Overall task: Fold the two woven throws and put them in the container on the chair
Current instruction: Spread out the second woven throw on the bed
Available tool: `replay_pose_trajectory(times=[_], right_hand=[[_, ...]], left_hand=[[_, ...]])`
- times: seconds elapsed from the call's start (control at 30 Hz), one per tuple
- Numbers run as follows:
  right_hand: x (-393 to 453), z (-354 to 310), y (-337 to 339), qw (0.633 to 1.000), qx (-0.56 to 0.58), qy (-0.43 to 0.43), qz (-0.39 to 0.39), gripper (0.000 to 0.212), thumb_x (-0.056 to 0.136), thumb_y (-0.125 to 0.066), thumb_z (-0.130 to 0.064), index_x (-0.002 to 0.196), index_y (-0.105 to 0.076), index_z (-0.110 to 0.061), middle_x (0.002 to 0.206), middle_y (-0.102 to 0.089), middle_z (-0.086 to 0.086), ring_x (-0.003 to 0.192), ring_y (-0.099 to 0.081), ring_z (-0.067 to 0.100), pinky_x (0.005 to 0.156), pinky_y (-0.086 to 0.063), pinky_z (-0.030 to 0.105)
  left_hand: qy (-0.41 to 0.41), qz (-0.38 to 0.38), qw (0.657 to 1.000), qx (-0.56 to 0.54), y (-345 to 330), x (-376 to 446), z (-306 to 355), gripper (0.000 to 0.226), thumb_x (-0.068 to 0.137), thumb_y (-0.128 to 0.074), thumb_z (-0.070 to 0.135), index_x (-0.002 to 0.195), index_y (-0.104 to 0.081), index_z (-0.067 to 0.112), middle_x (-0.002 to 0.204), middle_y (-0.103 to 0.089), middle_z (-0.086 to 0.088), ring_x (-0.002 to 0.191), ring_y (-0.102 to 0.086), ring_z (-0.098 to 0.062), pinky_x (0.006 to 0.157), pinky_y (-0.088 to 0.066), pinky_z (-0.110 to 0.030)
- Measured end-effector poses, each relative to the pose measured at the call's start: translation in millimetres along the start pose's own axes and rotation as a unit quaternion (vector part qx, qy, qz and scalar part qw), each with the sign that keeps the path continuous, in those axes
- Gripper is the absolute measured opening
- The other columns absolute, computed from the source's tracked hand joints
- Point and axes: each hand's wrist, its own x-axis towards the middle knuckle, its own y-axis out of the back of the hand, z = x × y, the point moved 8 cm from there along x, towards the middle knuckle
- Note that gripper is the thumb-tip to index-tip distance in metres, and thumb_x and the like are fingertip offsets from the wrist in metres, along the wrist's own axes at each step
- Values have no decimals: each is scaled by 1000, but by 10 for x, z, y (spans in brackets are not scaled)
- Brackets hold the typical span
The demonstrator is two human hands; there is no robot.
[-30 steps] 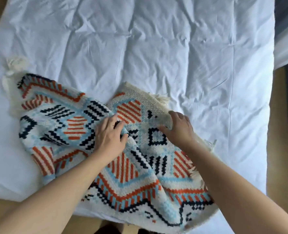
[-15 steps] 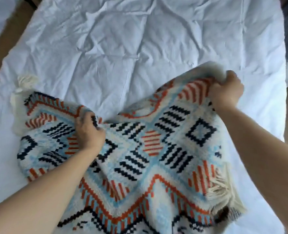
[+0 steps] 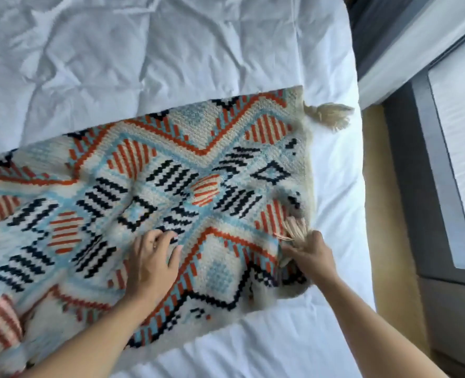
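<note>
Across the lower and middle part of the frame I see the woven throw with orange, navy and pale blue geometric patterns on a cream ground, spread over the white, wrinkled quilted bed cover and running from the left edge toward the right edge of the bed. My left hand lies palm down on the throw at lower centre, fingers stretched out and slightly spread, pressing flat on the weave and gripping nothing; the cloth sits wholly under them. My right hand is at the throw's right-hand border, lower right of centre, with its fingertips pinched around a cream yarn tassel that fans up out of the pinch onto the patterned surface. The border fabric under that hand is bunched and partly doubled over, so I cannot tell whether the pinch takes only the tassel or some of the edge as well. A second cream tassel lies loose on the bed cover at the throw's far right corner, in the upper right of the frame, well apart from both hands. To the right of the bed runs a strip of tan floor, and beyond it a dark grey frame at the right edge.
</note>
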Motion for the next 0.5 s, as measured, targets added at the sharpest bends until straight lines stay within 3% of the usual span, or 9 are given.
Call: replay_pose_trajectory(times=[0.1, 0.2, 0.27, 0.33, 0.43, 0.5], right_hand=[[-283, 431, -136, 996, 83, -24, 29, 37, 76, -79, -32, 98, -56, -14, 89, -69, 8, 87, -65, 31, 72, -54, 43], [-477, 802, -121, 990, 129, -38, 34, 18, 75, -73, -13, 88, -61, -17, 76, -68, 1, 74, -65, 24, 62, -53, 37], [-570, 1052, 13, 986, 147, -37, 69, 15, 76, -65, -4, 73, -58, -17, 62, -59, -6, 60, -56, 14, 53, -44, 29], [-665, 1344, 204, 967, 212, -64, 125, 16, 76, -57, -2, 64, -51, -11, 56, -48, -5, 55, -44, 9, 52, -38, 26], [-799, 1910, 324, 885, 407, -164, 158, 14, 83, -51, -2, 80, -61, -11, 74, -58, 4, 68, -56, 21, 66, -53, 35], [-930, 2296, 283, 819, 492, -254, 148, 10, 97, -58, -9, 89, -62, -14, 72, -62, 8, 57, -59, 23, 60, -56, 35]], left_hand=[[-134, -119, 984, -19, -365, -614, 472, 44, 86, -58, 57, 100, -70, 17, 100, -60, -6, 91, -56, -27, 73, -53, -39], [-179, -288, 937, 83, -811, -1226, 710, 72, 60, -71, 75, 111, -64, 26, 112, -65, -3, 105, -57, -25, 76, -57, -44], [-180, -320, 922, 122, -929, -1438, 745, 70, 54, -88, 55, 111, -67, 21, 107, -68, -4, 103, -56, -26, 75, -56, -44], [-159, -308, 930, 123, -965, -1455, 713, 51, 60, -91, 30, 105, -71, 18, 97, -68, -2, 93, -61, -25, 74, -56, -43], [-120, -318, 934, 112, -998, -1441, 665, 29, 80, -71, 4, 108, -71, 12, 97, -68, -2, 91, -61, -24, 80, -53, -38], [-106, -356, 924, 91, -1036, -1496, 675, 39, 89, -48, -4, 121, -62, 12, 108, -63, -4, 99, -55, -24, 75, -40, -32]])
